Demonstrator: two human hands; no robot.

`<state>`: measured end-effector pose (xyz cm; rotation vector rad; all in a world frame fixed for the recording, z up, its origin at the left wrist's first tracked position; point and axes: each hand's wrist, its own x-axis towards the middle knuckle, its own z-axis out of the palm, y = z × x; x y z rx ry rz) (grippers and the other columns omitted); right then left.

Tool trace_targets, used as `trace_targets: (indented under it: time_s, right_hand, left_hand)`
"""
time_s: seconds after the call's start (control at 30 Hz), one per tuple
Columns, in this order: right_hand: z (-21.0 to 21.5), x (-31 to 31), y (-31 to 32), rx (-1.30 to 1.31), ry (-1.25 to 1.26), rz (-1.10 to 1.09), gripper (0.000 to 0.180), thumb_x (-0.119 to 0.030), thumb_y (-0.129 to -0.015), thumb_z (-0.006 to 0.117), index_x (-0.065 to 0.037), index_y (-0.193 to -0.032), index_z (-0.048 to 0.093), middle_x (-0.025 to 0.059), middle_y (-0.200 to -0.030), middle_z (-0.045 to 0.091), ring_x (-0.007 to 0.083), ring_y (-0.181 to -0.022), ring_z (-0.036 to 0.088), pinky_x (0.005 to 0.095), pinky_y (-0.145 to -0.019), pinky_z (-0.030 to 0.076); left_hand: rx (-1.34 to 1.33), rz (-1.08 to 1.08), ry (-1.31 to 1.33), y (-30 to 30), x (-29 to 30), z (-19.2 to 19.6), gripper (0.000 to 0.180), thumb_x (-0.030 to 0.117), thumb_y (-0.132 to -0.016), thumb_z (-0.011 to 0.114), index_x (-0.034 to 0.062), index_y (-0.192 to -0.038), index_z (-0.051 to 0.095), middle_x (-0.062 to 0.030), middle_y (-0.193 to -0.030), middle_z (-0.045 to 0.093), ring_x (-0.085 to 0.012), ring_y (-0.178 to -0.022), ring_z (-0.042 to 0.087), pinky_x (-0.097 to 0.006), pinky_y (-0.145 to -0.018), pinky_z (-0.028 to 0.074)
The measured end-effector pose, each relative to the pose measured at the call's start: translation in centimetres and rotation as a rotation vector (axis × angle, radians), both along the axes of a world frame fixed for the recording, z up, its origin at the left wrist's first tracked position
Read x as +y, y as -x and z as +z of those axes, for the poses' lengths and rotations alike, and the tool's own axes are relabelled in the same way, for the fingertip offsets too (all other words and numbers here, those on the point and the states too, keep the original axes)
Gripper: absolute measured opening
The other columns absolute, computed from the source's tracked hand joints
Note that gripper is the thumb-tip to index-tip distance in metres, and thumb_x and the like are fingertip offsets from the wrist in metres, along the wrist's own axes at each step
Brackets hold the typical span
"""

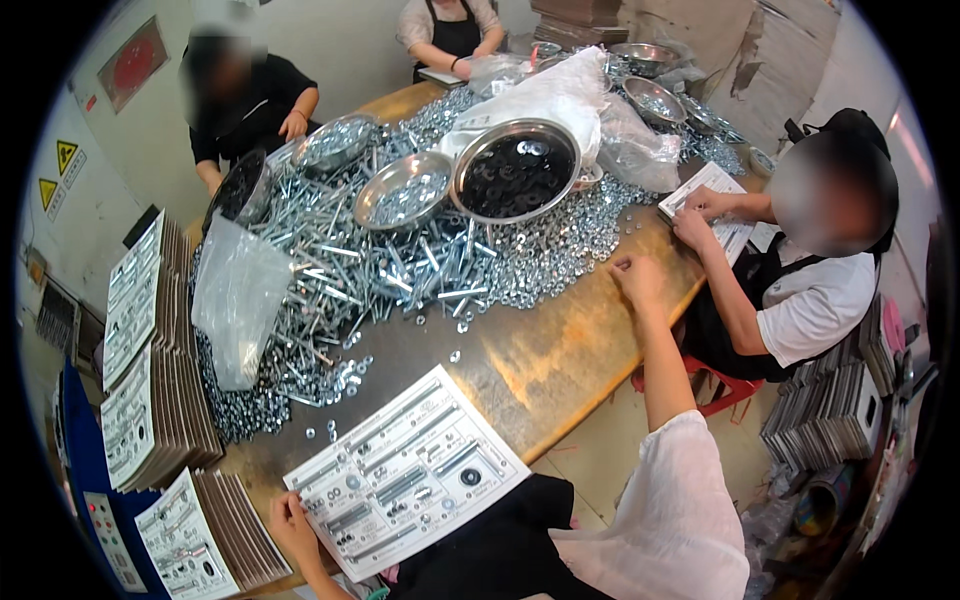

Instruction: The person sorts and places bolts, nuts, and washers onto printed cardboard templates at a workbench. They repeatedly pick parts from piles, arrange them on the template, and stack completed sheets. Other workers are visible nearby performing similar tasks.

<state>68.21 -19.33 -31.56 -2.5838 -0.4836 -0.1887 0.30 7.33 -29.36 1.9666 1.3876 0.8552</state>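
left hand [290,523] at the near edge of the surface [560,350], fingers curled over the lower left corner of a printed card [407,470] with hardware set in its outlines; grip pinched narrow on that corner. card lying flat at the near edge, slightly turned, part of it hanging past the rim toward the lap.

right hand [634,277] stretched far out across the surface, fingertips pinched together at the fringe of a heap of small silver nuts and washers [565,245]; grip narrow, closed on something too small to make out, cannot tell what.

beyond the nuts, a wide spill of long silver bolts [370,265] across the middle of the surface, a few loose washers scattered between the spill and the card. on top of the heap, a round steel bowl of black washers [516,170], a shallower steel dish of silver pieces [404,190] just beside it to the left, and a clear plastic bag [240,300] slumped at the left end. stacks of the same cards [160,400] standing on edge along the left side.

to the right, a seated person in a white top, both hands on another card [715,200]. two more people at the far side of the surface, one in black, one in an apron.
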Motion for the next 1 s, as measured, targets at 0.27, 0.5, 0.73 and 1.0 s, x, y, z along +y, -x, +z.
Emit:
trace_targets:
  time_s: [0.27,0.5,0.73,1.0]
  right_hand:
    - [3.9,8.6,-9.4,-0.273,-0.406,0.016,0.02,-0.027,-0.086,0.071,-0.011,-0.097,0.076,0.0129,-0.095,0.072,0.0334,-0.092,0.067,0.0435,-0.081,0.052]
    - [7.3,12.2,-15.9,0.195,0.029,-0.02,0.036,-0.04,-0.076,0.081,-0.021,-0.106,0.077,0.0049,-0.105,0.075,0.0253,-0.1,0.07,0.0405,-0.087,0.053]
    - [4.9,12.0,-20.6,0.192,-0.032,0.134,0.035,-0.036,-0.075,0.083,-0.012,-0.1,0.078,0.0052,-0.09,0.075,0.0173,-0.078,0.068,0.0328,-0.069,0.053]
    - [2.6,10.8,-10.2,0.467,-0.874,0.194,0.023,-0.02,-0.091,0.072,-0.003,-0.106,0.075,-0.0021,-0.081,0.068,0.004,-0.067,0.055,0.0208,-0.058,0.044]
  left_hand:
    - [0.033,-0.073,-0.08,-3.6,0.9,2.6,0.01,0.001,-0.095,0.055,-0.0052,-0.094,0.063,-0.009,-0.087,0.057,-0.0162,-0.072,0.056,-0.026,-0.06,0.048]
    - [0.113,-0.162,-0.149,-5.4,1.3,3.5,0.009,-0.001,-0.092,0.056,-0.0045,-0.093,0.065,-0.0104,-0.082,0.056,-0.0172,-0.067,0.055,-0.028,-0.059,0.043]
    - [0.151,-0.079,-0.132,-3.9,0.1,3.4,0.01,0.0,-0.093,0.057,-0.005,-0.093,0.065,-0.0118,-0.082,0.057,-0.0195,-0.066,0.054,-0.03,-0.061,0.043]
    - [0.231,-0.149,-0.224,-2.9,0.7,3.4,0.01,0.004,-0.094,0.058,-0.0044,-0.092,0.064,-0.0135,-0.082,0.057,-0.025,-0.074,0.055,-0.034,-0.066,0.044]
